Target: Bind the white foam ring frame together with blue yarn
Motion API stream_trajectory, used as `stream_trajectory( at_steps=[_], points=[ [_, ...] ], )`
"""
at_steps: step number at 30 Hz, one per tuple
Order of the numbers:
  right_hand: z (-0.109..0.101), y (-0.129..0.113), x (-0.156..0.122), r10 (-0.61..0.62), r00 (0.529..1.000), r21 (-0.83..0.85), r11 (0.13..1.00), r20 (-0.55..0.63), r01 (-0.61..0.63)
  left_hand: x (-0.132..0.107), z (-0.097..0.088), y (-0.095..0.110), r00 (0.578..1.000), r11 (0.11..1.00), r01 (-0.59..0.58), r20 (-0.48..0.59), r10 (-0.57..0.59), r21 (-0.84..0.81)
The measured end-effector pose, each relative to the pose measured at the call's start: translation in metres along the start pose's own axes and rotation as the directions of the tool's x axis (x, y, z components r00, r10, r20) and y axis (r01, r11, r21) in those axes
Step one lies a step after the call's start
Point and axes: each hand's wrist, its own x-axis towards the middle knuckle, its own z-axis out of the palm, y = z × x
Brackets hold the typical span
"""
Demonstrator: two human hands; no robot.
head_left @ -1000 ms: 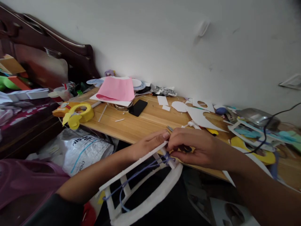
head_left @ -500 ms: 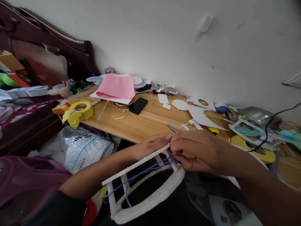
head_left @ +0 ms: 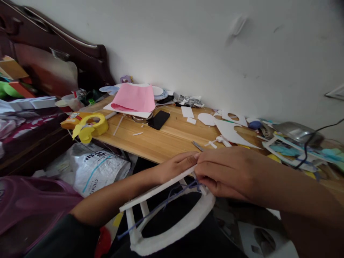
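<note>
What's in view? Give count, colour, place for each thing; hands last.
frame: 1, white, lower centre
yarn: uncountable, blue, across frame
table: 1, brown, centre
sheet: 1, pink, table's far left
phone: 1, black, beside sheet
ring: 1, yellow, table's left end
packet: 1, orange, beside ring
cutouts: several, white, table's right half
tool tip: 1, grey, mid-picture
metal vessel: 1, silver, far right
bag: 1, whitish, lower left
plastic object: 1, purple, lower left
headboard: 1, dark brown, upper left
wall: 1, grey, background
clutter: uncountable, mixed, both sides
left hand: 1, bare, along frame's upper side
right hand: 1, bare, frame's right end
</note>
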Motion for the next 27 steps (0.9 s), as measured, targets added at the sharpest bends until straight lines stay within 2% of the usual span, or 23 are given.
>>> stream_trajectory(
  at_steps=[2,5,12,22,27],
  points=[
    [-0.003,0.0,-0.002,0.034,0.998,0.106,0.994,0.044,-0.039,0.0,-0.002,-0.003,1.0,0.998,-0.015,0.002,0.015,-0.061],
    [-0.003,0.007,-0.008,0.09,0.996,0.195,0.977,0.003,-0.089,0.0,-0.005,-0.007,1.0,0.99,-0.019,0.002,0.02,-0.137],
    [0.02,0.026,-0.013,0.169,0.984,0.314,0.939,-0.062,-0.141,0.001,-0.005,-0.012,0.999,0.988,-0.02,-0.043,0.014,-0.151],
    [0.028,0.023,-0.009,0.148,0.985,0.348,0.931,-0.092,-0.107,0.002,-0.001,-0.019,0.999,0.976,-0.003,-0.054,-0.009,-0.22],
    [0.024,0.021,-0.007,0.112,0.993,0.261,0.961,-0.042,-0.097,0.003,0.0,-0.017,0.999,0.975,-0.026,-0.041,0.017,-0.221]
  ],
)
